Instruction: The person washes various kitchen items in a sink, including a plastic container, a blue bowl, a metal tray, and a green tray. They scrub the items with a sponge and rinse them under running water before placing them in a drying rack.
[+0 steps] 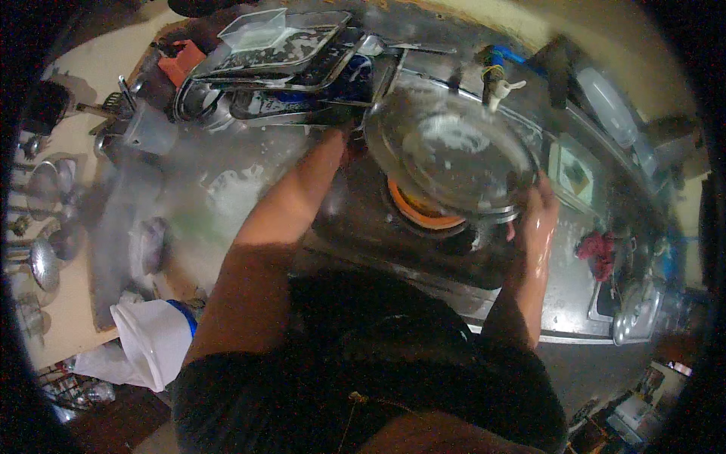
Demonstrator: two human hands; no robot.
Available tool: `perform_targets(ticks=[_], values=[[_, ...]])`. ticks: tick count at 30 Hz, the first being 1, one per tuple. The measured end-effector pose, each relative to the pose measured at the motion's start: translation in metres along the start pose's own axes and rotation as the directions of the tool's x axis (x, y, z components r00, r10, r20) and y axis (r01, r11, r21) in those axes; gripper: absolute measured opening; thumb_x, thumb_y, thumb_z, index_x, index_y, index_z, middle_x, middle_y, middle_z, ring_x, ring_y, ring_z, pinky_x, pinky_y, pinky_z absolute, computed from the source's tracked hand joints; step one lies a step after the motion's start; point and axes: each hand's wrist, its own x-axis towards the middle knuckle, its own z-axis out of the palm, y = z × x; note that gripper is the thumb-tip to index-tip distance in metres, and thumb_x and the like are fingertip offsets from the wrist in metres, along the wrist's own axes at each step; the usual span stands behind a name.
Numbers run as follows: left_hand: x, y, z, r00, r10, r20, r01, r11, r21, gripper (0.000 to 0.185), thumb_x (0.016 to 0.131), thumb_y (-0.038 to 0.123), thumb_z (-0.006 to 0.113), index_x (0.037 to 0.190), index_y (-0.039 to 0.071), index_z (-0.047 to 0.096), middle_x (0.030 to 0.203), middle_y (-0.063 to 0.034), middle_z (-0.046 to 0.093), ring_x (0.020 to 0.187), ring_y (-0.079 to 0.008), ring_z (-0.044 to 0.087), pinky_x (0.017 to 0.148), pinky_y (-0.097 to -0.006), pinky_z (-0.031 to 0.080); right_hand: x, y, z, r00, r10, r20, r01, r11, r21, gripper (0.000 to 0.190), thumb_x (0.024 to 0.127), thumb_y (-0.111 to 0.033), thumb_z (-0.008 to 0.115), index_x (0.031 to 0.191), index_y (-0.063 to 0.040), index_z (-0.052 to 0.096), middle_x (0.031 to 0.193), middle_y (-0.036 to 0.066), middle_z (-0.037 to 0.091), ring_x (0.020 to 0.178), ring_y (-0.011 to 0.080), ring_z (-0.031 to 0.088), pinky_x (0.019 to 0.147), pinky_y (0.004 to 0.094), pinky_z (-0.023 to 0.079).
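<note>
A wide round metal basin (pixel 454 159), blurred and wet, is held tilted over the dark sink (pixel 351 221). White suds lie on its inner face. My right hand (pixel 536 204) grips its right rim, and water shines on that wrist. At the left rim my left hand (pixel 354 142) is in deep shadow; its fingers are mostly hidden. Beneath the basin, an orange round vessel (pixel 420 210) shows partly in the sink. A tap with a pale handle (pixel 502 91) stands behind the basin's far rim.
Soapy trays (pixel 306 48) and a clear plastic container (pixel 252 31) are piled at the back left. A grey tub (pixel 150 127) holds utensils. Ladles (pixel 42 264) hang along the left wall. A red cloth (pixel 595 252) and a metal lid (pixel 629 315) lie at right; a white bucket (pixel 150 340) stands lower left.
</note>
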Motion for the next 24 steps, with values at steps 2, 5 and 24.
perform_targets(ticks=[2, 5, 24], values=[[0.001, -0.003, -0.01, 0.999, 0.031, -0.017, -0.029, 0.992, 0.122, 0.042, 0.101, 0.041, 0.038, 0.113, 0.006, 0.057, 0.106, -0.0156, 0.063, 0.082, -0.0273, 0.064, 0.066, -0.0389, 0.057, -0.001, 0.069, -0.023, 0.994, 0.023, -0.103, -0.02, 0.999, 0.032, 0.046, 0.09, -0.012, 0.044, 0.134, 0.0, 0.049, 0.073, 0.007, 0.059, 0.043, 0.013, 0.048, 0.036, 0.0274, 0.038], [-0.007, -0.006, -0.024, 0.997, 0.076, 0.02, -0.078, 0.969, 0.233, 0.047, 0.102, 0.046, 0.034, 0.111, 0.007, 0.058, 0.106, -0.016, 0.064, 0.08, -0.0275, 0.064, 0.066, -0.0389, 0.057, -0.016, 0.099, -0.026, 0.972, 0.232, -0.03, -0.229, 0.97, 0.086, 0.047, 0.091, -0.009, 0.043, 0.137, 0.0, 0.045, 0.071, 0.008, 0.057, 0.038, 0.0161, 0.047, 0.032, 0.0286, 0.037], [-0.075, 0.086, -0.101, 0.937, 0.344, -0.053, -0.334, 0.932, 0.142, 0.057, 0.099, 0.055, 0.035, 0.118, 0.003, 0.046, 0.085, -0.0195, 0.065, 0.065, -0.0293, 0.063, 0.059, -0.0377, 0.054, 0.125, 0.14, 0.287, 0.896, -0.044, 0.442, 0.097, 0.99, -0.099, 0.03, 0.09, -0.034, 0.06, 0.092, -0.004, 0.063, 0.077, 0.013, 0.064, 0.064, 0.0257, 0.059, 0.057, 0.0377, 0.047]])
